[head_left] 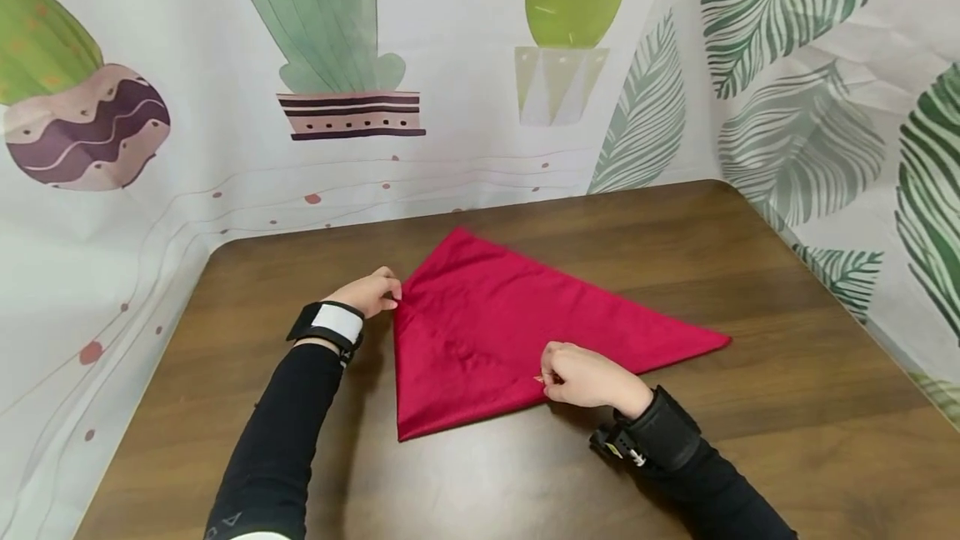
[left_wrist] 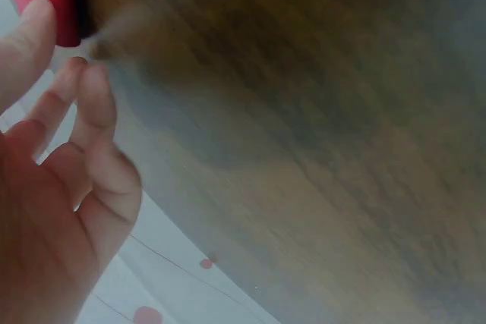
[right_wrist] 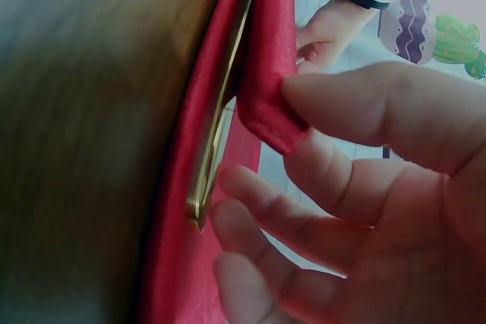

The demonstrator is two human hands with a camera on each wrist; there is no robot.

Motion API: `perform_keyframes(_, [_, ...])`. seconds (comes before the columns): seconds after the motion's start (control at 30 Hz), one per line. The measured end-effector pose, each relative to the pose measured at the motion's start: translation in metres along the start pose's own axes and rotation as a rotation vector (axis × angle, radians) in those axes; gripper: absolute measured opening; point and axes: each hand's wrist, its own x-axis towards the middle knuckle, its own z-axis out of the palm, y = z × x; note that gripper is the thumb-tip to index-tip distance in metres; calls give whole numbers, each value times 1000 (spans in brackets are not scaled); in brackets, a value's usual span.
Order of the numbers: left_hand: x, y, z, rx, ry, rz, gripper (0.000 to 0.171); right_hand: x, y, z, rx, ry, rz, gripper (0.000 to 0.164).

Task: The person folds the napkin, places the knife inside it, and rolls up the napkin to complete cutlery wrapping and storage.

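Note:
A shiny red cloth lies folded on the table, tapering to a point at the right. At its left corner, my left hand holds the edge between thumb and fingers. The left wrist view shows that thumb against the red cloth, with the other fingers bent below it. My right hand pinches the near edge, and the right wrist view shows thumb and forefinger on a raised red fold. Beside that fold lies a thin gold-coloured piece between layers of cloth; its kind is unclear.
The brown wooden table has rounded far corners. Behind it hangs a white curtain printed with cacti and leaves. Both wrists carry black straps, such as the right wristband.

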Motion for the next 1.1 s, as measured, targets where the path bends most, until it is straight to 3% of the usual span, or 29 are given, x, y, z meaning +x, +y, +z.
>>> perform_keyframes(0.07, [17,-54,34,-27,1,25,15,-1,0,1,-22,-10,0,23])
perform_keyframes(0.17, [44,-132,82,-30,33,121,20,-1,1,1,-47,-21,-3,24])
perform_keyframes(0.2, [44,-129,80,-50,36,145,20,-1,2,1,-48,-26,3,24])
perform_keyframes(0.27, [44,-119,68,-131,-46,107,20,-1,4,1,-53,-32,11,25])
perform_keyframes(0.4, [46,-104,49,-311,-182,-26,18,1,9,-1,-55,-33,36,27])
perform_keyframes(0.43, [46,-98,42,-320,-229,-95,18,2,10,-2,-54,-34,38,27])
perform_keyframes(0.5, [48,-99,39,-366,-225,-87,16,3,12,-2,-44,-39,41,26])
perform_keyframes(0.63, [52,-91,31,-372,-223,-135,18,4,14,-3,-10,-49,39,26])
perform_keyframes(0.8, [62,-105,43,-405,-135,-132,25,3,16,-5,13,-46,35,28])
perform_keyframes(0.83, [64,-104,43,-391,-145,-165,27,3,17,-6,15,-45,34,28])
perform_keyframes(0.9, [68,-111,49,-388,-131,-142,27,2,17,-6,25,-41,39,27])
perform_keyframes(0.97, [70,-111,50,-378,-144,-160,28,1,17,-7,34,-39,47,26])
perform_keyframes(1.07, [68,-98,44,-424,-122,-151,26,-1,17,-6,47,-36,58,25])
perform_keyframes(1.1, [64,-84,36,-442,-131,-180,26,-1,17,-6,53,-37,61,25])
